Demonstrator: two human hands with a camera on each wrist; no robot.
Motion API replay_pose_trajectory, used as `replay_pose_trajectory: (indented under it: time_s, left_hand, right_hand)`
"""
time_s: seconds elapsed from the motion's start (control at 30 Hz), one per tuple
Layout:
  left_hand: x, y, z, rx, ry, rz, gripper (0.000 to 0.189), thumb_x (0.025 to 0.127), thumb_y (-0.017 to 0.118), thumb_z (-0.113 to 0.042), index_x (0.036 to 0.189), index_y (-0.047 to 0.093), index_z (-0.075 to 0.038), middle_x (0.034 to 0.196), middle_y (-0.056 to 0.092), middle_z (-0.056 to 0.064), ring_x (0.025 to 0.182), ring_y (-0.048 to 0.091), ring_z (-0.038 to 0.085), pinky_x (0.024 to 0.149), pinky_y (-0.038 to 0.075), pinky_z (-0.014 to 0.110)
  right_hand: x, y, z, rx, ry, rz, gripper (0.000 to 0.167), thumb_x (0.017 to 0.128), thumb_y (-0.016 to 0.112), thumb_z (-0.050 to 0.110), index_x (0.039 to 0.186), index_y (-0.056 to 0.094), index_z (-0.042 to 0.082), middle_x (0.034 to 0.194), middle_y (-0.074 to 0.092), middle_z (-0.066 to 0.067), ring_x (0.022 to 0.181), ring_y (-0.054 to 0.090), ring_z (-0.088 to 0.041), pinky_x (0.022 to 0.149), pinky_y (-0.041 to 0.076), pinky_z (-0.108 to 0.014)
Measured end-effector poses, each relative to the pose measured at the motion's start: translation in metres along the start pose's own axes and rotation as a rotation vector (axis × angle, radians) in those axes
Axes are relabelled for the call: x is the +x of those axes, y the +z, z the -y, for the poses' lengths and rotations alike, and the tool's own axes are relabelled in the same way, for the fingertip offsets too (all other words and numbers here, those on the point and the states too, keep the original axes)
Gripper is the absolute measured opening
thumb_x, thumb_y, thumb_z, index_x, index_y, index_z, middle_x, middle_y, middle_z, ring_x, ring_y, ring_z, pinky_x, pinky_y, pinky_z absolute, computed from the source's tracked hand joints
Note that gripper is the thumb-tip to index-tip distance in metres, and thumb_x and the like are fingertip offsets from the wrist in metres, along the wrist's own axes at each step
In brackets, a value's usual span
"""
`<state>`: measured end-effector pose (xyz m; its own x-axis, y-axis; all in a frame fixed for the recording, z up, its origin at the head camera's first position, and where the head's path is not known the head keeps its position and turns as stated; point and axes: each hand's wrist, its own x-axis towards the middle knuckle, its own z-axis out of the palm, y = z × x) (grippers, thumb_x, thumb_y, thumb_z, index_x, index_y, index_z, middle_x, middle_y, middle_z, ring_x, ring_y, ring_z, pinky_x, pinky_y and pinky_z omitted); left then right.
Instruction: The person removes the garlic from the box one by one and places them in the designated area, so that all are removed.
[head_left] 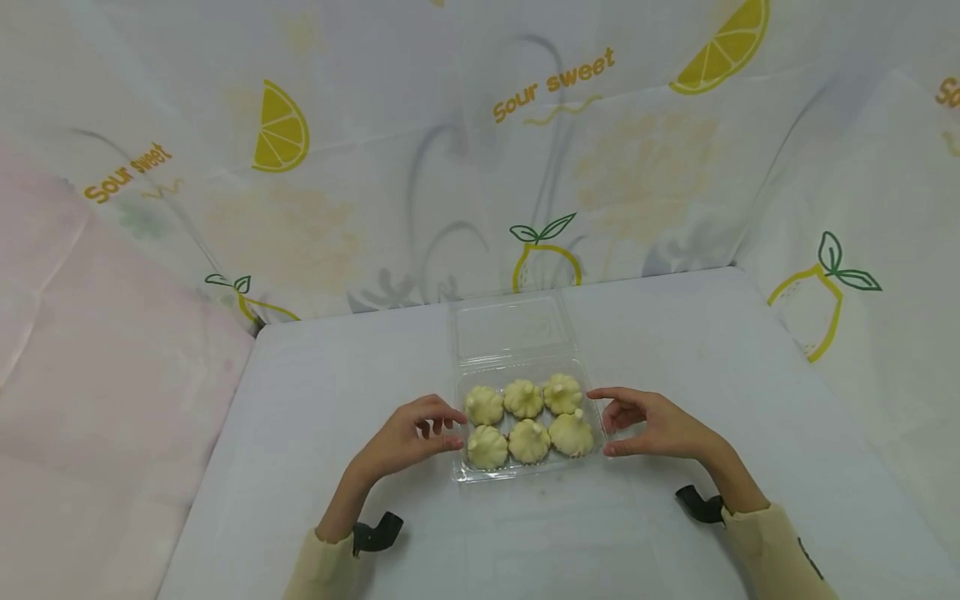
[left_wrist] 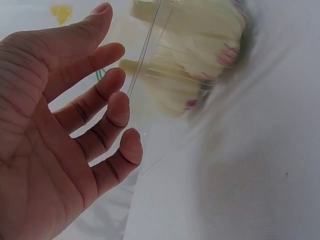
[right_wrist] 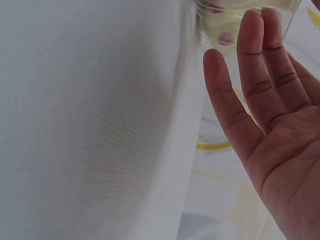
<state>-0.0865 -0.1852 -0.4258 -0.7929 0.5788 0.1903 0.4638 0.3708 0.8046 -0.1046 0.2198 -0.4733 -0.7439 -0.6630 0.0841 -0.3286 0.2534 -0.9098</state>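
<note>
A clear plastic clamshell box (head_left: 459, 477) lies on the table with its lid (head_left: 513, 329) folded back flat behind it. Several pale garlic bulbs (head_left: 529, 442) sit inside in two rows, with purple-pink marks low on some bulbs (left_wrist: 227, 55). My left hand (head_left: 408, 437) is at the box's left side, fingers loosely bent, its fingertips (left_wrist: 119, 107) at the clear wall. On the opposite side is my right hand (head_left: 660, 427), its fingers (right_wrist: 251, 35) extended near the right wall. Whether either hand actually touches the plastic, I cannot tell. Neither grips anything.
A white-covered table (head_left: 330, 367) extends around the box. Behind it hangs a pale cloth (head_left: 465, 167) printed with lemons and lettering, and a pinkish cloth (head_left: 97, 375) hangs at the left. Dark curved pieces (head_left: 380, 532) stick out at both wrists.
</note>
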Motion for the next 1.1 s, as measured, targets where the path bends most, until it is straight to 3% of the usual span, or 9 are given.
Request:
replay_pose_trajectory:
  time_s: [0.1, 0.23, 0.33, 0.47, 0.77, 1.1]
  left_hand:
    - [0.000, 0.001, -0.003, 0.004, 0.031, 0.011, 0.022, 0.081, 0.079, -0.001, 0.101, 0.072, -0.005, 0.087, 0.062, 0.007, 0.075, 0.054, 0.034, 0.058, 0.046, 0.029]
    - [0.000, 0.003, 0.000, 0.010, 0.038, 0.026, 0.023, 0.079, 0.081, 0.000, 0.100, 0.072, -0.005, 0.086, 0.063, 0.011, 0.073, 0.054, 0.034, 0.058, 0.045, 0.032]
    - [-0.001, 0.008, 0.013, 0.017, 0.038, 0.032, 0.024, 0.077, 0.082, -0.002, 0.099, 0.072, -0.004, 0.085, 0.064, 0.016, 0.071, 0.054, 0.032, 0.057, 0.044, 0.032]
    - [-0.002, 0.013, 0.031, 0.035, 0.051, 0.040, 0.025, 0.079, 0.083, -0.010, 0.101, 0.073, -0.007, 0.086, 0.064, 0.009, 0.070, 0.054, 0.026, 0.057, 0.043, 0.030]
    - [0.000, 0.015, 0.030, 0.097, 0.081, 0.087, 0.021, 0.083, 0.081, -0.020, 0.102, 0.074, -0.018, 0.091, 0.064, 0.000, 0.073, 0.054, 0.015, 0.061, 0.044, 0.023]
    - [0.001, 0.018, 0.030, 0.129, 0.094, 0.079, 0.019, 0.085, 0.080, -0.018, 0.102, 0.075, -0.017, 0.091, 0.064, -0.003, 0.073, 0.054, 0.014, 0.061, 0.045, 0.022]
  right_hand:
    - [0.000, 0.000, 0.000, 0.001, -0.001, 0.000, 0.074, 0.079, 0.084, 0.012, 0.142, 0.046, 0.000, 0.099, 0.065, -0.010, 0.089, 0.065, -0.023, 0.085, 0.054, -0.038]
    - [0.000, 0.000, -0.001, -0.001, 0.003, 0.001, 0.074, 0.079, 0.084, 0.012, 0.142, 0.046, 0.001, 0.099, 0.065, -0.010, 0.089, 0.065, -0.023, 0.085, 0.054, -0.038]
    - [0.000, 0.000, -0.001, -0.002, 0.006, 0.000, 0.074, 0.079, 0.084, 0.012, 0.142, 0.047, 0.001, 0.099, 0.065, -0.010, 0.089, 0.065, -0.023, 0.085, 0.054, -0.038]
    - [0.000, 0.000, -0.001, -0.002, 0.006, -0.001, 0.074, 0.079, 0.084, 0.012, 0.142, 0.046, 0.001, 0.099, 0.065, -0.009, 0.089, 0.065, -0.023, 0.085, 0.054, -0.038]
    - [0.000, 0.001, 0.000, 0.007, 0.009, -0.004, 0.074, 0.079, 0.084, 0.012, 0.142, 0.046, 0.000, 0.099, 0.065, -0.010, 0.089, 0.065, -0.023, 0.085, 0.054, -0.038]
    - [0.000, 0.000, 0.000, 0.005, -0.002, -0.002, 0.074, 0.079, 0.084, 0.012, 0.142, 0.046, 0.000, 0.098, 0.065, -0.010, 0.089, 0.065, -0.023, 0.084, 0.054, -0.038]
